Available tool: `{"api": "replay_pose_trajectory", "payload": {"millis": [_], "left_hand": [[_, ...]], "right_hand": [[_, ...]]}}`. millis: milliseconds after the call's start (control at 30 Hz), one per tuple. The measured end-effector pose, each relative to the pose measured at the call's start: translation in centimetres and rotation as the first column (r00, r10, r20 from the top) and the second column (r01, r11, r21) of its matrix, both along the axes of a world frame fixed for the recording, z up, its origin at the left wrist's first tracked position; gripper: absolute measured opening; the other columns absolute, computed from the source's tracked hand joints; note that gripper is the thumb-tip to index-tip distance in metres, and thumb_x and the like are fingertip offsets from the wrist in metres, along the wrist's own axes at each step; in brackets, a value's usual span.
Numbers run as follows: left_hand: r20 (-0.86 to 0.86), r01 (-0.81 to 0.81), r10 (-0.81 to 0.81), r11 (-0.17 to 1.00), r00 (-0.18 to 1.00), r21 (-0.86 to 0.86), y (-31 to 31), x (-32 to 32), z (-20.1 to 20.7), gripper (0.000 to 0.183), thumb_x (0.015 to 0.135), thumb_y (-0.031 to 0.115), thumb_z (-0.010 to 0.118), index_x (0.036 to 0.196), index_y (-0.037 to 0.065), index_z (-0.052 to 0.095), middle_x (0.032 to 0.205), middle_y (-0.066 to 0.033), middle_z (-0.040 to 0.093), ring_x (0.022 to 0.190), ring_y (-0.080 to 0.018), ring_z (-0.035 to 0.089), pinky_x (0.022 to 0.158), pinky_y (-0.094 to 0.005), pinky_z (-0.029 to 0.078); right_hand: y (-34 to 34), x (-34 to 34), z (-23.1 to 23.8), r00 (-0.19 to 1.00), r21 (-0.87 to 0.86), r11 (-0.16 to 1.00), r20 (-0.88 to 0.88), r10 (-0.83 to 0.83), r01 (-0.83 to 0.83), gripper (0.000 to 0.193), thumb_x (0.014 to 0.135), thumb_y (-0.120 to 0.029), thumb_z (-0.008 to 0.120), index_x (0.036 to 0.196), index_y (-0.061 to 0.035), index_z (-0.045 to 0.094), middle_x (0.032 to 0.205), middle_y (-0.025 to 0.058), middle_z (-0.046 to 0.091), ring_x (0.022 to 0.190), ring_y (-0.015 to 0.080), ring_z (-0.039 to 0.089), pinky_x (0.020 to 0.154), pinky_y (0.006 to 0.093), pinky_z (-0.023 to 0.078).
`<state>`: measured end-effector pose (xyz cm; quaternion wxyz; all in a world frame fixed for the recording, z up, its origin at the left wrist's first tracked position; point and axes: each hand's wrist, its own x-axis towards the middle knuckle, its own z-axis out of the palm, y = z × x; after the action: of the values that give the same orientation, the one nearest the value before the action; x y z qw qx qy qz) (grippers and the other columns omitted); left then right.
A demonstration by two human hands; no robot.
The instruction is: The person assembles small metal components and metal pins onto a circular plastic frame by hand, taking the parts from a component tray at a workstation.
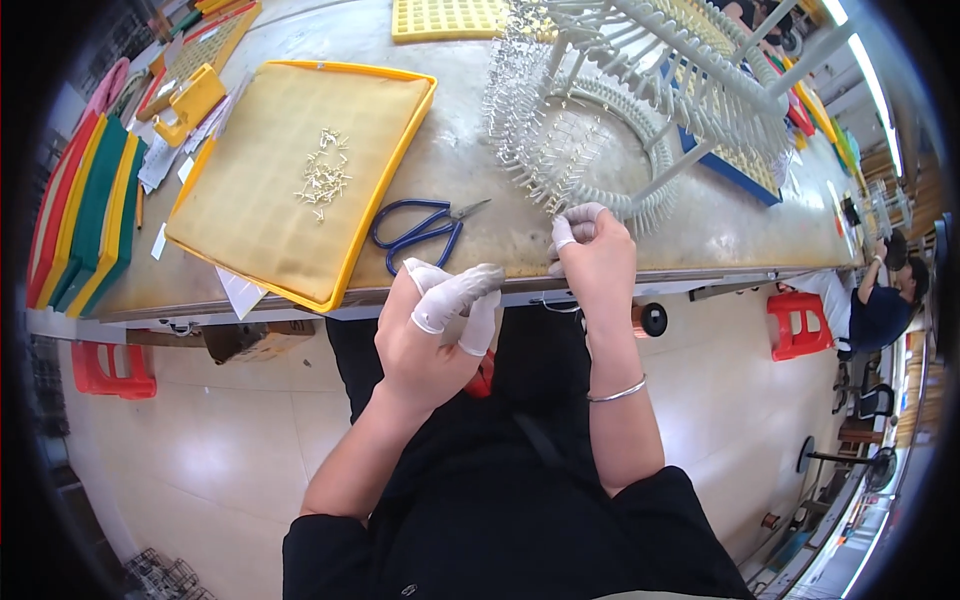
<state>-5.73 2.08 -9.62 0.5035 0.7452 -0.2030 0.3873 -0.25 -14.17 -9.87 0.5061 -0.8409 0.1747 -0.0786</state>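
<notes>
White finger covers sit on the fingertips of both hands. My left hand (432, 325) is closed at the table's front edge, its thumb and fingers pressed together; what they hold, if anything, is too small to make out. My right hand (598, 250) pinches at the lower near side of a pale grey rack (655, 190), beside rows of small silvery pieces (535, 165) hanging on it. Whatever lies in that pinch is hidden. Blue-handled scissors (425, 232) lie left of the rack. Further left, a yellow-rimmed tray (385, 190) bears a loose heap of small pale metal pieces (325, 178).
Red, yellow and green trays (85, 225) lean at the far left. A yellow gridded tray (445, 20) lies at the back, and a blue tray (735, 170) behind the rack. Red stools (800, 325) stand on the floor. Another person (890, 300) sits at the far right.
</notes>
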Motion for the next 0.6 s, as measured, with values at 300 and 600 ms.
{"api": "replay_pose_trajectory", "payload": {"millis": [300,600], "left_hand": [[-0.035,0.03,-0.031,0.999,0.999,-0.02,-0.06,-0.04,0.12,0.032,0.062,-0.01,0.067,0.091,0.004,0.066,0.068,-0.0053,0.053,0.058,-0.0187,0.049,0.051,-0.0265,0.039],[-0.073,0.036,-0.037,0.999,0.997,-0.015,-0.65,-0.36,-0.21,0.03,0.062,-0.009,0.068,0.089,0.005,0.067,0.067,-0.0049,0.052,0.058,-0.0182,0.048,0.05,-0.0269,0.039]], "right_hand": [[-0.14,0.27,-0.08,0.997,-0.015,0.999,-0.055,0.048,-0.049,0.015,0.079,-0.015,0.062,0.087,-0.0013,0.061,0.068,0.0058,0.065,0.05,0.0145,0.061,0.053,0.0266,0.048],[-0.37,0.64,0.29,0.997,-0.009,0.998,-0.05,0.059,-0.06,0.016,0.08,-0.012,0.061,0.088,0.0011,0.061,0.069,0.0075,0.064,0.051,0.0143,0.061,0.049,0.0265,0.048]]}}
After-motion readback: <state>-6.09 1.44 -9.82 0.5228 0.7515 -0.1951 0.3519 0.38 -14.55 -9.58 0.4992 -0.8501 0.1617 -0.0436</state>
